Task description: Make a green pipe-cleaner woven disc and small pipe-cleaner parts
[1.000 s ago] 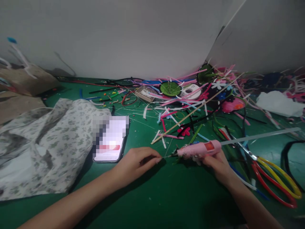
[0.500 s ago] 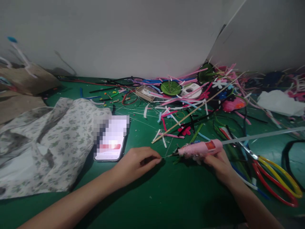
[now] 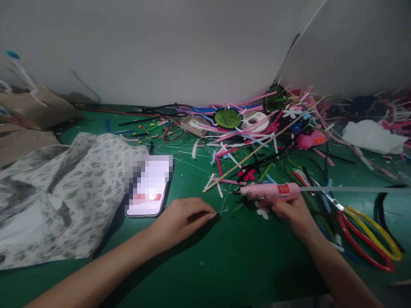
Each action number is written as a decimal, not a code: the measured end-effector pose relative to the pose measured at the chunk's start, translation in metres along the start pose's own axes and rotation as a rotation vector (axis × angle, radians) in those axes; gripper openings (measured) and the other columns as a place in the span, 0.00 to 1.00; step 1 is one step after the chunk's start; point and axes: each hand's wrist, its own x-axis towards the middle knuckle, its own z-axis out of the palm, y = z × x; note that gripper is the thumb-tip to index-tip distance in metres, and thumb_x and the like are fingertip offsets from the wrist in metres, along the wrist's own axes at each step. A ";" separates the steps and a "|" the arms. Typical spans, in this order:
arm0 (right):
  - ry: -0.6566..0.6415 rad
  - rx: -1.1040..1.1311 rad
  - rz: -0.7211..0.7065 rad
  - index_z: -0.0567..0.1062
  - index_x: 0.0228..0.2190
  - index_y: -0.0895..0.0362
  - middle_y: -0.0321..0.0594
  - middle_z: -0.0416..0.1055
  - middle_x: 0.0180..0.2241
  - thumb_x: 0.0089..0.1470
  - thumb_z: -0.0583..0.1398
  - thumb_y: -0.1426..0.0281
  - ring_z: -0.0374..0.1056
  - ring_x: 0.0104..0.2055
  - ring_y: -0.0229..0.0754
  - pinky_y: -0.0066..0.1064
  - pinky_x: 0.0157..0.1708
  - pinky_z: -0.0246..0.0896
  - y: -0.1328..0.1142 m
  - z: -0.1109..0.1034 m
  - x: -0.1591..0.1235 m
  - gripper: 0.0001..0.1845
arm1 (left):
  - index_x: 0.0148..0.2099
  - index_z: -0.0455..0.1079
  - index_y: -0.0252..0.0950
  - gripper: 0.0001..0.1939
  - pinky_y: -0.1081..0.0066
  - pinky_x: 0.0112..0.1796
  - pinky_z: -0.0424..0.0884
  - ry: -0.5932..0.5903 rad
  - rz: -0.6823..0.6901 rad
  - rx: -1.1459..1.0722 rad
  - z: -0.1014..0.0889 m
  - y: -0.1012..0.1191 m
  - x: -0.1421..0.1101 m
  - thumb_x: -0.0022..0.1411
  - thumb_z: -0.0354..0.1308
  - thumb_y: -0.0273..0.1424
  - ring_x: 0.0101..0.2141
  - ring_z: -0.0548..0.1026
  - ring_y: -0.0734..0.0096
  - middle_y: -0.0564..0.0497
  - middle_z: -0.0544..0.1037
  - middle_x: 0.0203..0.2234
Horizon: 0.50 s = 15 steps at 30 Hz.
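My right hand (image 3: 290, 214) is wrapped round the handle of a pink hot glue gun (image 3: 268, 192). A long translucent glue stick (image 3: 346, 188) juts from its back end, and its dark nozzle points left. My left hand (image 3: 192, 214) pinches a thin, pale, thread-like piece (image 3: 222, 210) between thumb and fingertips; its exact kind is too small to tell. The nozzle is apart from this piece, above and to its right. Just under the gun lies a white flower shape (image 3: 262, 211).
Left of my left hand lie a lit phone (image 3: 150, 188) and a patterned cloth (image 3: 80, 188). Scissors (image 3: 366, 233) with red and yellow handles are beside my right wrist. Pipe-cleaner scraps, a wooden stick (image 3: 253, 153) and a green disc (image 3: 227, 117) clutter the back near the wall.
The glue gun has lifted away from the thin piece, its nozzle moving up and its glue stick now nearly level. My left hand keeps its pinch almost in place.
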 end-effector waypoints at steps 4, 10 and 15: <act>0.022 0.031 0.035 0.74 0.21 0.59 0.32 0.60 0.12 0.36 0.61 0.65 0.52 0.16 0.32 0.25 0.14 0.42 0.003 -0.007 0.003 0.10 | 0.41 0.75 0.38 0.08 0.78 0.30 0.67 0.003 -0.030 0.003 -0.001 0.001 0.000 0.67 0.54 0.31 0.27 0.73 0.78 0.54 0.78 0.30; 0.079 -0.132 0.113 0.70 0.24 0.56 0.27 0.59 0.13 0.33 0.71 0.59 0.54 0.13 0.32 0.25 0.11 0.46 -0.018 -0.015 0.007 0.20 | 0.41 0.75 0.38 0.08 0.77 0.31 0.67 0.009 -0.045 0.015 -0.002 0.001 0.002 0.67 0.54 0.32 0.28 0.73 0.76 0.53 0.79 0.30; 0.076 -0.333 0.161 0.71 0.22 0.56 0.28 0.60 0.11 0.33 0.71 0.56 0.54 0.11 0.33 0.27 0.09 0.47 -0.033 -0.033 0.009 0.22 | 0.41 0.75 0.39 0.08 0.76 0.31 0.67 0.015 -0.039 0.009 -0.002 0.002 0.001 0.66 0.54 0.32 0.28 0.73 0.76 0.53 0.79 0.30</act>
